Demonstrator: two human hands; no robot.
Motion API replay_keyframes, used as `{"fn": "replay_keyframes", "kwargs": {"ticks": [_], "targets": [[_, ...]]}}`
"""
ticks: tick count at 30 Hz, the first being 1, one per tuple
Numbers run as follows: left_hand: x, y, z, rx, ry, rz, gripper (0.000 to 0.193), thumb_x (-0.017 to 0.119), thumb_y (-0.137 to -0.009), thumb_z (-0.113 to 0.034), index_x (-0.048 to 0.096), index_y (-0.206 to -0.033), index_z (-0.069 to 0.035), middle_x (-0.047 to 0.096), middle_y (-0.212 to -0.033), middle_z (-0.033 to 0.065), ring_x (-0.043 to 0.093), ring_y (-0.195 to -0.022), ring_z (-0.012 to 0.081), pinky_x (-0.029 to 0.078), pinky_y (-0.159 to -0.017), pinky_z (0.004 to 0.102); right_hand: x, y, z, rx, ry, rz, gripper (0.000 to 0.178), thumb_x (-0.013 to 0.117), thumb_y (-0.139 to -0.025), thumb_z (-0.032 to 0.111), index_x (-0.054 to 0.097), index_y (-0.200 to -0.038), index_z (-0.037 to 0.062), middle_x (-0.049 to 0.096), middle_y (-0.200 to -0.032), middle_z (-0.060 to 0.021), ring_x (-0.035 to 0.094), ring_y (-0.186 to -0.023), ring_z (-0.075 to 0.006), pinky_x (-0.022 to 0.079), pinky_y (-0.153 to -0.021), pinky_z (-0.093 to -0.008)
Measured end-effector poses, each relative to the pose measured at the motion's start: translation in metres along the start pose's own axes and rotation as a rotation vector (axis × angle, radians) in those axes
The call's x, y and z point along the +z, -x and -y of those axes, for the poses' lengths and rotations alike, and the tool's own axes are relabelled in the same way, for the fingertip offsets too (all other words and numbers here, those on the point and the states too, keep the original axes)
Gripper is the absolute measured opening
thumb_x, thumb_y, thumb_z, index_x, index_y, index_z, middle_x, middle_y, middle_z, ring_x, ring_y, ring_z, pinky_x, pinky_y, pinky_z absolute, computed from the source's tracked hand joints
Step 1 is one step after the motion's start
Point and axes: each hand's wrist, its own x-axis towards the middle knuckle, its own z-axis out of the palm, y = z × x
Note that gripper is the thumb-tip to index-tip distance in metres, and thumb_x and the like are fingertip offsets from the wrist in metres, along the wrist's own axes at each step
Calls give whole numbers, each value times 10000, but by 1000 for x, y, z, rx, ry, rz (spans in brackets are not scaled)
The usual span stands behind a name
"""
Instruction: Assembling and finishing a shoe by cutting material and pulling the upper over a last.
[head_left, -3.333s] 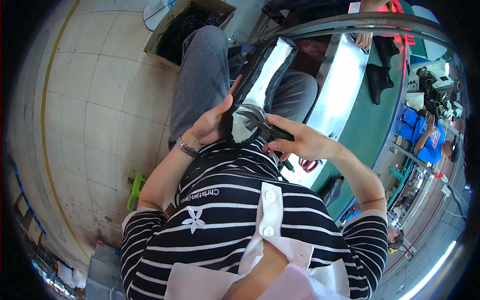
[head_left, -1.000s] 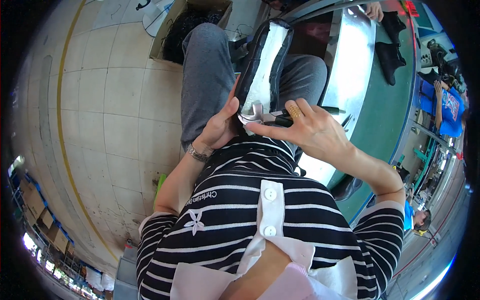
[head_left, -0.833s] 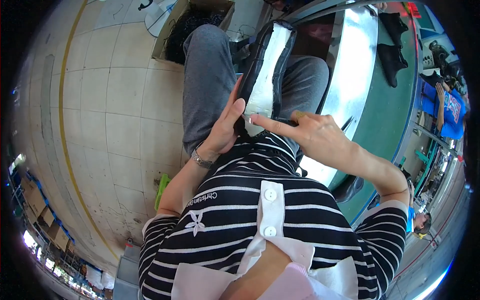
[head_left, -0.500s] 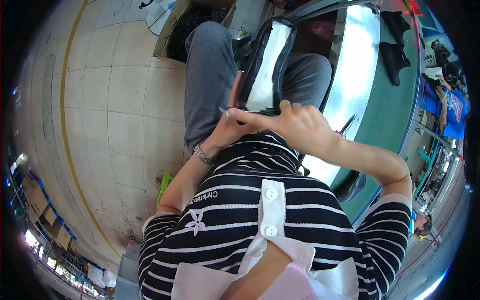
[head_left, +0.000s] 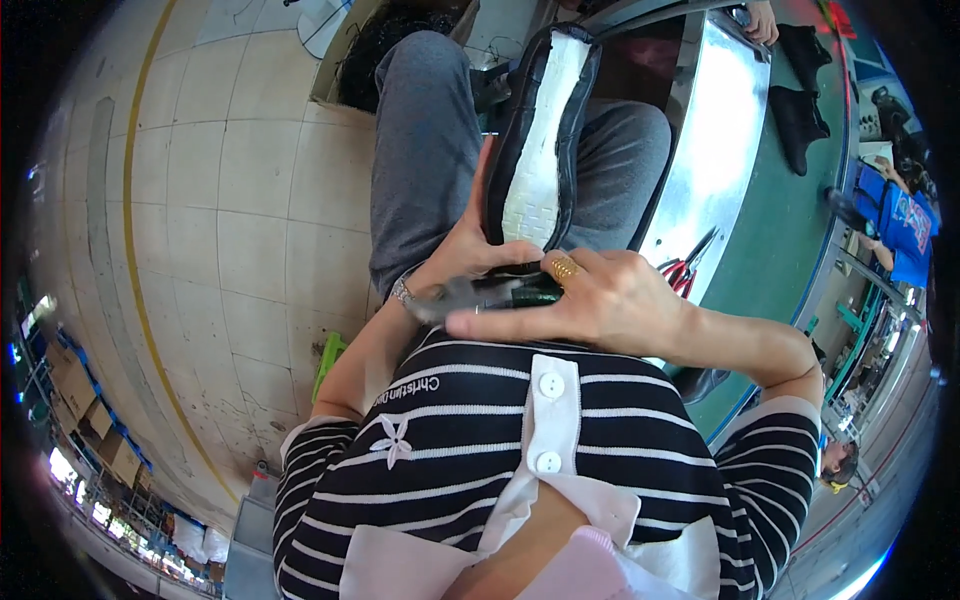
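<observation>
A black shoe point(head_left: 540, 150) lies bottom-up between my knees, with black leather drawn round a long white insole. My left hand point(head_left: 468, 250), a watch on its wrist, grips the heel end from the left side, thumb across the heel edge. Close to my body, my right hand point(head_left: 610, 305) is closed round a tool point(head_left: 535, 296) with a dark green handle. The tool's grey metal end point(head_left: 455, 300) is smeared by motion, so its exact kind is unclear. It points left, between the heel and my striped shirt, and looks apart from the white insole.
On the right, red-handled pliers point(head_left: 683, 274) lie on a shiny metal bench point(head_left: 715, 140). Beyond it, black boots point(head_left: 797, 125) stand on a green surface point(head_left: 765, 240). A co-worker's hand point(head_left: 762, 22) shows at the top; another person in blue point(head_left: 905, 225) is far right. A box point(head_left: 335, 75) stands ahead.
My right hand has drawn the tool back from the heel toward my body. My left thumb now lies over the heel edge. A co-worker's hand has come further into view at the top right.
</observation>
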Motion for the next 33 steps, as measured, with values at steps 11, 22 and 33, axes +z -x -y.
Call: {"fn": "replay_keyframes", "kwargs": {"ticks": [11, 22, 33], "targets": [[-6, -1, 29, 96, -80, -32, 1197, 843, -693, -197, -29, -1508, -108, 127, -1544, 126, 253, -1385, 222, 265, -1123, 356, -7, -1, -14, -96, 72, -77, 798, 535, -902, 108, 141, -1477, 496, 563, -700, -71, 551, -499, -104, 462, -410, -205], [-21, -1, 1, -505, -56, 209, 491, 754, -819, -189, 547, -1236, -32, 621, -1111, 61, 589, -1019, 130, 499, -865, 297, -10, -2, -48, 177, -33, 16, 820, 585, -839, 103, 210, -1486, 441, 643, -752, -92, 542, -464, -96, 441, -385, -230], [-10, -35, -48, -583, 194, 69, 407, 733, -838, -129, 572, -1180, 21, 658, -1076, 88, 637, -976, 163, 509, -871, 308, -26, -27, -126, 74, -54, -507, 759, 562, -914, 85, 194, -1501, 395, 568, -582, -39, 485, -402, -99, 395, -355, -218]]}}
